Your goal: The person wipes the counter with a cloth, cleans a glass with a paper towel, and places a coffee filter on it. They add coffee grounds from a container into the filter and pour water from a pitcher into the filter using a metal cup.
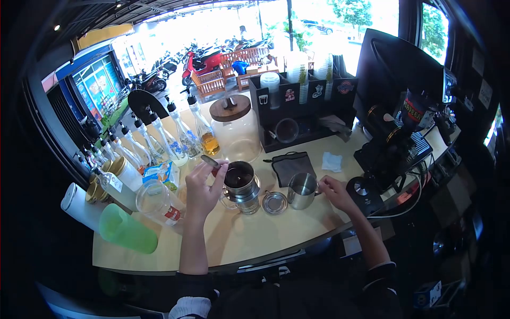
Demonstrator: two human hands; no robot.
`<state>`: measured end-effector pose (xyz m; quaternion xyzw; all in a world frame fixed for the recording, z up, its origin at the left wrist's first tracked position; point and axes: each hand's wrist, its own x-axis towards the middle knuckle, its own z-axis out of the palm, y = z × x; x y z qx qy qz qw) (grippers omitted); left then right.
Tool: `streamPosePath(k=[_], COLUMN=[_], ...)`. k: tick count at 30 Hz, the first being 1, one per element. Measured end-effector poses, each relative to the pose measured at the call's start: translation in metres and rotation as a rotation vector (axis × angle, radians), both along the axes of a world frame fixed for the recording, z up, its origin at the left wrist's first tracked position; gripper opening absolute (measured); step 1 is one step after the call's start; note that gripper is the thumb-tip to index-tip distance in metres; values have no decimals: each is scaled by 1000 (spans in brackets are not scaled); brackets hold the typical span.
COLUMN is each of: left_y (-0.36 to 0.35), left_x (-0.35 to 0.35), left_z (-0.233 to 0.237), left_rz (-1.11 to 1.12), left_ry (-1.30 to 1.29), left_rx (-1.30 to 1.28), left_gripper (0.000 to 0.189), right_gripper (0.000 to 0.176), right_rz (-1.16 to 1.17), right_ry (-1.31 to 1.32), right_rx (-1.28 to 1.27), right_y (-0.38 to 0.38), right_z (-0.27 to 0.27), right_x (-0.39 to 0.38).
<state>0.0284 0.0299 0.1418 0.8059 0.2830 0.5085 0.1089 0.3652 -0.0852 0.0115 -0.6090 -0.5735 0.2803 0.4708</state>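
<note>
My left hand (204, 186) is closed, pinching a slim grey-brown utensil (209, 161) that looks like a spoon handle; its other end is hidden by my fingers. Just right of that hand stands a metal coffee drip filter (241, 187) with dark contents, set on a clear glass mug (248, 206). The round metal filter lid (274, 203) lies flat on the counter beside it. My right hand (336, 192) grips the handle of a stainless steel pitcher (302, 191), which stands upright and appears to rest on the counter.
Pump syrup bottles (208, 139) line the left back, near a large glass jar (236, 135). A clear plastic pitcher (159, 204) and a green tumbler (127, 228) stand at left. Behind are a dark cloth (293, 169), white tissue (332, 161) and cup organizer (319, 103). A grinder-like machine (390, 138) stands right.
</note>
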Motion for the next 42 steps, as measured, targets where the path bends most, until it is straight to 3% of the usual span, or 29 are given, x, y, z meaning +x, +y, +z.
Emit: streamPosePath(k=[2,5,14,21,27,42], left_y=[0,2,4,0,-3,-5], left_x=[1,0,-9,-12,-14,-8], left_z=[1,-2,-2,4,4,5], left_rz=[28,32,90,115,98,79], left_ry=[-34,-55,-157,-165,-181,-162], left_rx=[-8,-11,-25,13,2,34], left_gripper=[10,9,9,10,10,9], right_gripper=[21,20,23,22,22,27], right_rz=[93,113,128,194,234,240], right_ry=[213,308,413,307,190,-47], right_rx=[89,166,256,289,270,267], right_y=[1,4,30,58,77,102], right_z=[-13,-16,34,121,164,186], right_x=[0,-7,-18,-51,-71,-98])
